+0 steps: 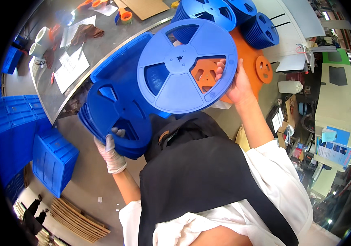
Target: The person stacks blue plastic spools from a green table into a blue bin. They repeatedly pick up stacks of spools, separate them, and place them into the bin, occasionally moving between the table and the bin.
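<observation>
One broad blue reel [179, 92] is being held up in front of the body, its flat face being turned toward the camera. Its right rim is being gripped by the bare right hand [237, 84], whose fingertips are being shown through one of the reel's windows, clamped on the edge. At the lower left, a stack of darker blue reels [123, 108] is being held at its lower edge by the gloved left hand [110, 152]; the fingers are being hooked into a window of the top reel, and how many reels are being gripped cannot be told. Behind both, a blue crate [116, 61] is being partly hidden by the reels. Beyond it, papers [73, 67], a brown cloth [87, 33] and an orange tape dispenser [125, 16] are being borne by a grey worktop [114, 35]. At the upper right, tall stacks of blue reels [261, 30] are being supported near an orange reel [264, 69]. A black apron [200, 172] is being worn over white sleeves [282, 176], and more blue crates [54, 160] are being kept at the far left.
</observation>
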`<state>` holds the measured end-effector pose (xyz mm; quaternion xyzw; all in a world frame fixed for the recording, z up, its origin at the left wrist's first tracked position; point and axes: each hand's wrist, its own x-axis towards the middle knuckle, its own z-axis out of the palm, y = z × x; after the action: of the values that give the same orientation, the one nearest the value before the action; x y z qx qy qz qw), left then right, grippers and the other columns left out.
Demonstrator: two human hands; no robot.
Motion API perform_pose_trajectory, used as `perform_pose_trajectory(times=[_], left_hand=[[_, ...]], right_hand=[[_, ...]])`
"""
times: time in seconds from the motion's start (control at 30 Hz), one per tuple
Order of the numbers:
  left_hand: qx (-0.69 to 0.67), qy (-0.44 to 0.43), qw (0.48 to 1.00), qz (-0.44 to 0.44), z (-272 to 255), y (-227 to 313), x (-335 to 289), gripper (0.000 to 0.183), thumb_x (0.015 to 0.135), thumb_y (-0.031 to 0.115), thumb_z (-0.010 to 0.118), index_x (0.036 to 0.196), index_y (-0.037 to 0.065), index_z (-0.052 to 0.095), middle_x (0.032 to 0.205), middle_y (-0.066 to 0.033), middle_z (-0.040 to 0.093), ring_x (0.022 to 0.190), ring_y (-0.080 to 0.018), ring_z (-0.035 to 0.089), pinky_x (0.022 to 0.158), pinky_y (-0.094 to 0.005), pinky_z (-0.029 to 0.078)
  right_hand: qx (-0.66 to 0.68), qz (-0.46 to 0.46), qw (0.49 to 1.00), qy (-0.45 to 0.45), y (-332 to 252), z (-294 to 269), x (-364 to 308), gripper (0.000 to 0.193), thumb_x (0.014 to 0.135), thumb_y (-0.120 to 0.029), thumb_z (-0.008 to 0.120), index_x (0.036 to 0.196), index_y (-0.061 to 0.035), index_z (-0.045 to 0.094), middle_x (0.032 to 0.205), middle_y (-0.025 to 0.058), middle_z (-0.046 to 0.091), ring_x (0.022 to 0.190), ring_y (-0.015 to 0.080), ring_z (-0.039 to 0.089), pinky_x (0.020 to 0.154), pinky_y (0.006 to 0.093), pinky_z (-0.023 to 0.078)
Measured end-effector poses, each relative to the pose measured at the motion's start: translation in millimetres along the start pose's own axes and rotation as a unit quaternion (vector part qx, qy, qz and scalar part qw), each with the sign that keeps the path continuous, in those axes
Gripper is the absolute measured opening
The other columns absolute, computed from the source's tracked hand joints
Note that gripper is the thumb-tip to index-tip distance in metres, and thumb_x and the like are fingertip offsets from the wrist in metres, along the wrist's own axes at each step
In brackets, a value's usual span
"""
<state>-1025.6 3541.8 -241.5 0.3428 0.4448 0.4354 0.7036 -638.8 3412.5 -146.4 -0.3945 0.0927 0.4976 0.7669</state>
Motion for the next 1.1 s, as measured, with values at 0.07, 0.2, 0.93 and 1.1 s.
perform_pose_trajectory(times=[0.07,0.2,0.93,1.1], left_hand=[[0.014,-0.008,1.000,-0.012,15,3,3,0.053,0.084,0.018,0.068,0.127,0.005,0.040,0.095,-0.0135,0.062,0.077,-0.0249,0.065,0.076,-0.0428,0.057],[0.013,-0.069,0.997,-0.018,52,4,12,0.043,0.089,0.015,0.061,0.126,0.003,0.042,0.096,-0.0125,0.063,0.079,-0.0232,0.065,0.077,-0.0384,0.055],[-0.216,0.019,0.971,-0.100,-4,7,28,0.036,0.087,0.009,0.065,0.118,0.001,0.048,0.101,-0.0095,0.060,0.087,-0.0206,0.066,0.087,-0.0396,0.057],[-0.368,-0.060,0.924,-0.084,-26,6,30,0.034,0.088,0.008,0.064,0.117,0.001,0.047,0.098,-0.0094,0.060,0.092,-0.0215,0.066,0.094,-0.0387,0.054]], right_hand=[[-0.046,-0.005,0.999,-0.018,10,20,3,0.065,0.098,-0.058,0.027,0.104,-0.0004,0.055,0.092,0.0138,0.064,0.078,0.0235,0.063,0.071,0.0354,0.054],[-0.232,-0.009,0.968,-0.095,63,75,-1,0.052,0.096,-0.048,0.049,0.116,-0.0003,0.050,0.105,0.0154,0.062,0.096,0.0236,0.061,0.085,0.0349,0.049],[-0.353,-0.003,0.932,-0.080,105,-16,59,0.045,0.099,-0.036,0.047,0.125,-0.0004,0.057,0.127,0.0111,0.059,0.118,0.0230,0.055,0.099,0.0343,0.042],[-0.300,0.006,0.950,0.088,62,-79,79,0.049,0.100,-0.039,0.044,0.126,0.0024,0.053,0.127,0.0143,0.057,0.114,0.0227,0.058,0.095,0.0342,0.045]])
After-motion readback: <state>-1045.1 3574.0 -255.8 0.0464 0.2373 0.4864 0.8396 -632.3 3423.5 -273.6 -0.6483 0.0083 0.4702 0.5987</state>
